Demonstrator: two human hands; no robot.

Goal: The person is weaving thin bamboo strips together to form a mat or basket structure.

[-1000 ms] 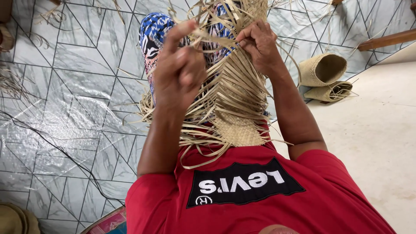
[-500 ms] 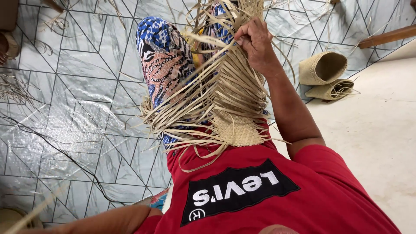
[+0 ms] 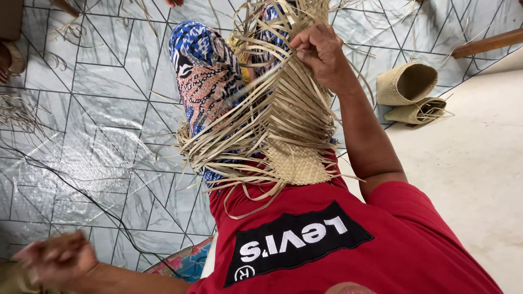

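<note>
— On the lap, what lies there?
— A half-woven straw mat [image 3: 283, 130], draped over the patterned knee [image 3: 204, 81], its loose strips fanning out.
— And the right hand [image 3: 321, 51]?
— Its fingers [image 3: 305, 46] pinch a strip near the top of the weave.
— The left hand [image 3: 54, 258]?
— Low at the side, well apart, blurred; I cannot tell its fingers' state.
— Anything else?
— Two rolled woven pieces [image 3: 408, 92] on the floor.

A glossy grey plastic floor sheet printed with thin dark geometric lines [image 3: 81, 136] covers most of the ground and catches soft daylight. To the right lies bare pale cream concrete floor [image 3: 474, 179]. Two small woven straw pouches [image 3: 409, 93] rest at the sheet's edge, below a brown wooden pole [image 3: 487, 43]. Loose dry straw strips [image 3: 19, 111] litter the left side.
</note>
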